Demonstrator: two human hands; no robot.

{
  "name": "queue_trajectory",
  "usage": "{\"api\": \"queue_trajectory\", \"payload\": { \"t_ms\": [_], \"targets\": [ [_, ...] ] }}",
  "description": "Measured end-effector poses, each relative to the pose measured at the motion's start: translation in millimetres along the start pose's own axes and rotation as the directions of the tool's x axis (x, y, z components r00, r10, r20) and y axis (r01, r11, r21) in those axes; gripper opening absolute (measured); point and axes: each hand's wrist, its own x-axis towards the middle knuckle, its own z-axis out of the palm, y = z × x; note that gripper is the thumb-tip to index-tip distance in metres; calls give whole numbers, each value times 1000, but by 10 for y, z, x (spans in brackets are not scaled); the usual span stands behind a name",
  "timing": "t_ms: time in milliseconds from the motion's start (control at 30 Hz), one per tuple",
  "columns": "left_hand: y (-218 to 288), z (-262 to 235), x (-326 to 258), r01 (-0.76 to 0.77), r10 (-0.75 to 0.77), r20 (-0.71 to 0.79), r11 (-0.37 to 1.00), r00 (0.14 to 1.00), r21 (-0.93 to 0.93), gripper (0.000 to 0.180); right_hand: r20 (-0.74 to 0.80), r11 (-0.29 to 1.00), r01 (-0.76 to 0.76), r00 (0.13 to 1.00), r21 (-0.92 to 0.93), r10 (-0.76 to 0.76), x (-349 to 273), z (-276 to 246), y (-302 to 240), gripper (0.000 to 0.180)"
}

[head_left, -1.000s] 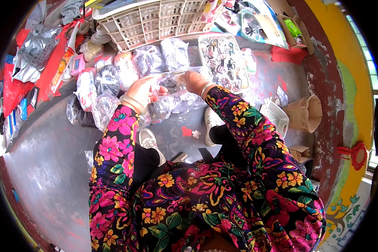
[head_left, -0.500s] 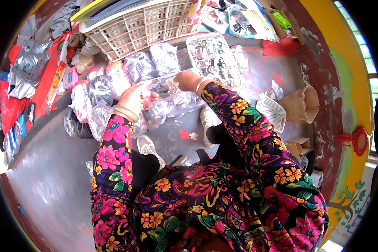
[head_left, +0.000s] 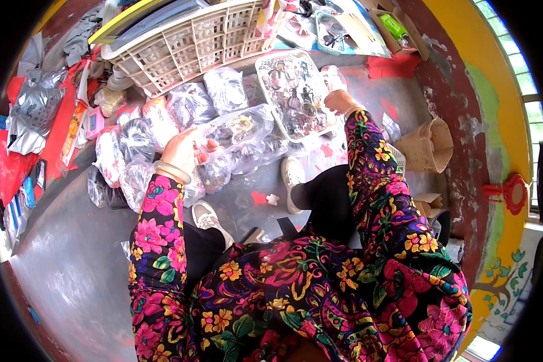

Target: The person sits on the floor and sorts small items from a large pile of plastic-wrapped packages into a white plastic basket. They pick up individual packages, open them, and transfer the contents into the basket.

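My left hand (head_left: 186, 149), with a bangle at its wrist, is closed on the edge of a clear plastic bag (head_left: 258, 123). A few small dark and yellowish items show through the film. My right hand (head_left: 340, 101) is at the right side of a white tray (head_left: 268, 101), its fingers curled together; what they hold, if anything, is hidden. The tray carries many small dark and shiny pieces, too small to name. Directly beyond my right hand stands a clear plastic container (head_left: 333, 77). Filled plastic bags (head_left: 137, 140) lie close around my left hand.
A large beige plastic crate (head_left: 190, 51) stands at the far side. Right of my legs are a brown cardboard container (head_left: 425, 145) and a white basket (head_left: 398, 158), partly behind my sleeve. Silvery packages (head_left: 36, 105) lie on red sheeting at the left. My shoes (head_left: 292, 178) are below the bags.
My right hand has moved right, from the clear bag to the tray's right side. The bag stays in my left hand and now lies spread out more. The whole view has shifted slightly.
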Motion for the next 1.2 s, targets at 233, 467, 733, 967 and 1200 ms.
{"api": "queue_trajectory", "payload": {
  "t_ms": [233,467,733,967,1200],
  "targets": [
    [27,94,38,2,-3,0,1000,1000,19,30,95,832,106,993,-545,-65,39,204,-132,18],
    [43,140,33,-6,6,-7,1000,1000,23,30,-78,666,84,975,-741,-209,242,324,-57,19],
    [18,79,14,-18,18,-5,1000,1000,14,31,98,530,221,963,-819,-250,-45,115,-348,10],
    [16,58,26,-18,18,7,1000,1000,21,30,-222,779,363,819,-512,-528,-286,-108,-422,13],
    [-20,48,15,4,-7,45,997,999,73,34,-130,585,805,572,-99,-810,-1101,194,-1425,13]
  ]
}}
